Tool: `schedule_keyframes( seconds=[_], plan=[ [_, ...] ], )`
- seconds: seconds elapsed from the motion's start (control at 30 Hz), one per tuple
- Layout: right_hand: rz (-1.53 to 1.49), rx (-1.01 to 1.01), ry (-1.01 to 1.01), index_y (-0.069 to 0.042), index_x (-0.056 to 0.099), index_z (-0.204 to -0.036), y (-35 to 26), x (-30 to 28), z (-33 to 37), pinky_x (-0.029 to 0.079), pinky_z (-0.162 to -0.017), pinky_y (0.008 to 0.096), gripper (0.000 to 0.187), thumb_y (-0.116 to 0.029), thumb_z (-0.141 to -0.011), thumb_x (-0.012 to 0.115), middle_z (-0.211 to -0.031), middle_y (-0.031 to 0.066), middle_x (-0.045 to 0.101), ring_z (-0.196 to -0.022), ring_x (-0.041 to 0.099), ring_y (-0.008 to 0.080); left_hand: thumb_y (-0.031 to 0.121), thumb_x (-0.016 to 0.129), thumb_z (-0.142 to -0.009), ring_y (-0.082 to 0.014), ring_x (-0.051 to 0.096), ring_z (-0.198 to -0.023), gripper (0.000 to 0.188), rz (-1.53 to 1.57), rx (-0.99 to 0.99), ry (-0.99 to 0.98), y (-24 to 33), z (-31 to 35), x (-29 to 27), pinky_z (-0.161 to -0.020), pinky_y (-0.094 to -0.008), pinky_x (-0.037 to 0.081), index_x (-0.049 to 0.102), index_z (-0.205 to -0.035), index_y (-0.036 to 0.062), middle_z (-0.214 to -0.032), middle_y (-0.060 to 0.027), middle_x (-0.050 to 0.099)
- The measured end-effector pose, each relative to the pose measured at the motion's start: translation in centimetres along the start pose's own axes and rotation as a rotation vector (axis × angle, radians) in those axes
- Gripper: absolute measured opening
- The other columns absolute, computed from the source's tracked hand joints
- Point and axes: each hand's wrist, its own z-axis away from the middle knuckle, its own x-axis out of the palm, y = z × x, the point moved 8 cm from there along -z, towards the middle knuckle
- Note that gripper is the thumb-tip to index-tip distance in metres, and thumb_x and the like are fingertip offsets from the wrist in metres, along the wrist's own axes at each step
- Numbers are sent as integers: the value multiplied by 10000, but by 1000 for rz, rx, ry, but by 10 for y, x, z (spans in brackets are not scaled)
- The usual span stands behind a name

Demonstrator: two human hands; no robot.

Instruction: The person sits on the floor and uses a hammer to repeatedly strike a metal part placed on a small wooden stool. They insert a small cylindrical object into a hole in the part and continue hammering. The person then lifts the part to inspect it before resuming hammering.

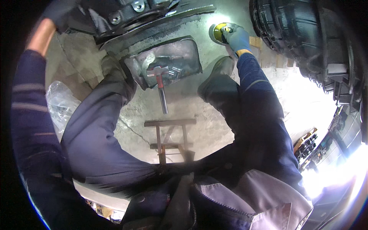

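My right hand point(238, 38), in a blue-grey glove, reaches out at the far right of the floor. Its fingers close on a round yellow disc-like thing point(219, 33) with a dark rim, beside a bright patch of light; its exact kind is unclear. At the upper left, my left hand point(63, 11) wears a dark glove and is raised by a black machine part point(115, 17); shadow hides its fingers. Between my feet, a hammer point(160, 78) with a red and metal handle rests across a battered grey pan point(184, 50). Several small metal pieces point(175, 71) lie beside the hammer head.
A low metal-framed stand point(170, 123) is between my legs. A large black ribbed part point(295, 34) fills the upper right, with a wooden block point(255, 41) near it. Clear plastic wrap point(59, 101) lies by my left leg. Loaded pallets point(306, 142) stand farther right.
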Motion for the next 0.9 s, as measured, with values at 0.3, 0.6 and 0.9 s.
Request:
schedule_keyframes(
  seconds=[0.3, 0.6, 0.9],
  plan=[
    [-177, -340, 62, -70, 769, -1107, -151, -197, 20, 570, -889, 384, 387, -375, -871, 796, -1076, 155, 765, -998, 741, 304, 613, 481, -1027, -369, 683, -713, 714, -34, -148, -66, 14, 13, -16, -716, -479, 505, 732, -749, 5, -740, -215, 704],
    [-33, -683, 204, -116, 773, -1094, -295, -265, 40, 582, -825, 380, 325, -348, -868, 799, -1018, 152, 764, -919, 748, 313, 699, 361, -1018, -453, 686, -870, 795, -55, 115, -132, 38, 20, -27, -831, -514, 500, 763, -932, 18, -902, -281, 704],
    [120, -941, 203, -109, 773, -1057, -340, -227, 21, 580, -807, 438, 293, -352, -918, 686, -1018, 160, 755, -925, 716, 376, 539, 459, -1035, -445, 693, -1001, 622, -8, -84, -32, 24, 16, -19, -924, -505, 506, 773, -1009, 3, -1035, -270, 732]
  ],
)
